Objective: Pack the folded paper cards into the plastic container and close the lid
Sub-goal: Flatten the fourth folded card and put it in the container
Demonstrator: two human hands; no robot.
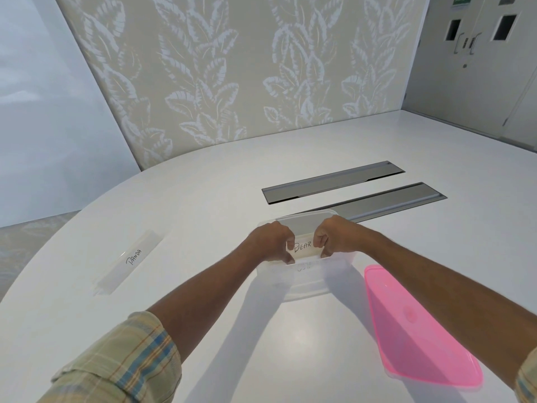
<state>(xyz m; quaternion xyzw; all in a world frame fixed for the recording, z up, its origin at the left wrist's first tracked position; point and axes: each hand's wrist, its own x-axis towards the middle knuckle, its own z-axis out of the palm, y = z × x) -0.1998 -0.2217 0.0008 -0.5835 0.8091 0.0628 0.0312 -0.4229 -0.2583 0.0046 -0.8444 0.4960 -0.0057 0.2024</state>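
Observation:
A clear plastic container (308, 282) stands on the white table in front of me, without its lid. A folded white card marked "BEAR" (303, 248) is upright inside it. My left hand (271, 242) pinches the card's left end and my right hand (338, 237) pinches its right end, both over the container's opening. More writing shows faintly through the container's near wall, too blurred to read. A second folded card marked "PANDA" (129, 261) lies on the table far to the left. The pink translucent lid (415, 327) lies flat to the right of the container.
Two grey metal cable hatches (334, 181) are set into the table just behind the container, the nearer one (392, 200) touching its far rim in view. The table's curved edge runs along the left. A patterned wall stands behind.

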